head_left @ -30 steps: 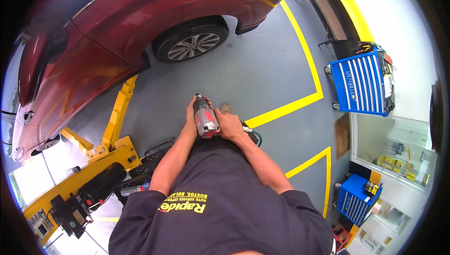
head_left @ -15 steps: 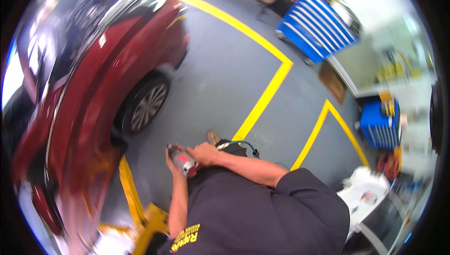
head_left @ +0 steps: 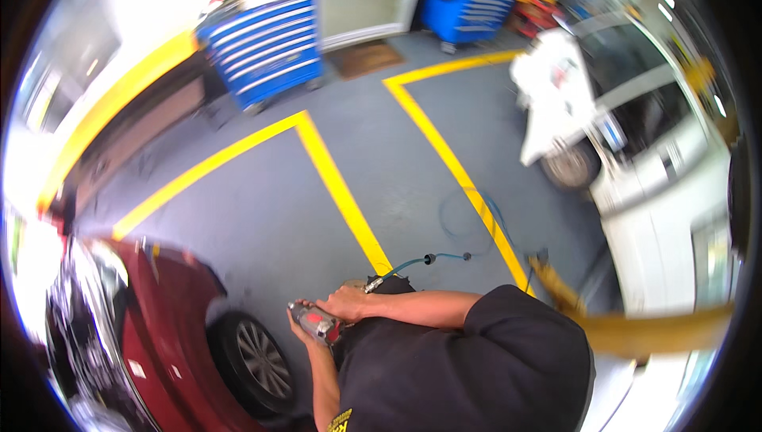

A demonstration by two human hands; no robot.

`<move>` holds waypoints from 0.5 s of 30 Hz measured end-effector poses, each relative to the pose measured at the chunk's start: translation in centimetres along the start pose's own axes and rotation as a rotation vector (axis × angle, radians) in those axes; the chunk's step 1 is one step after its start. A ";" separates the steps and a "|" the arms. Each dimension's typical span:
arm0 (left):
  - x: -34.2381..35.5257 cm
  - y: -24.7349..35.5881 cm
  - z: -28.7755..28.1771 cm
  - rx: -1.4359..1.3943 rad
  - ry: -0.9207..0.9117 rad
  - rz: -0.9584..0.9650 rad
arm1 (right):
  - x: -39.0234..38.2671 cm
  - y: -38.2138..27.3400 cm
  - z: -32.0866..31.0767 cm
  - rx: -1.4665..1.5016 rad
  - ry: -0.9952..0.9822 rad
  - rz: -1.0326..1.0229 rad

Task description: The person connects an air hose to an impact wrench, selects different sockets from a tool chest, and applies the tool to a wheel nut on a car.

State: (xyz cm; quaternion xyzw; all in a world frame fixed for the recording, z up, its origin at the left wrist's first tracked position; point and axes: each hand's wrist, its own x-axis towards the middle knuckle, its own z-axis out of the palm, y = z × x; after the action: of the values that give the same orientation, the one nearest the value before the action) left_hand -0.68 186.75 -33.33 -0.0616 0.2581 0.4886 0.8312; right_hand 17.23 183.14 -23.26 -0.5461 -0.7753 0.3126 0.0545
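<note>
I carry a grey and red air impact wrench (head_left: 319,325) close to the front of my dark shirt. My left hand (head_left: 300,329) is closed around the far side of its body. On the handle end, my right hand (head_left: 347,303) is wrapped, with the handle itself mostly hidden by the fingers. A metal fitting (head_left: 373,283) comes out beside the right hand and joins a blue-green air hose (head_left: 409,264), which runs off to the right across the floor.
A red car (head_left: 171,321) with its front wheel (head_left: 254,356) stands at lower left. At right is a white car (head_left: 659,162) behind a yellow lift arm (head_left: 659,329). Blue tool cabinets (head_left: 266,47) stand at the back. Yellow lines (head_left: 341,186) cross the grey floor.
My view has turned to the right, so the red car sits lower left and the white car shows more fully. Both hands keep the wrench near my body.
</note>
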 end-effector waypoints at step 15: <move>1.9 -3.9 3.8 0.582 -0.179 -0.672 | -8.7 -4.6 6.7 0.369 0.540 0.621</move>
State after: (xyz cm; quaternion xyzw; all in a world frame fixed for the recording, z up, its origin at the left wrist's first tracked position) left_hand 4.74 187.59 -31.56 0.1369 0.2777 0.1023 0.9453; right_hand 14.06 171.63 -23.87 -0.7959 -0.4640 0.2934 0.2552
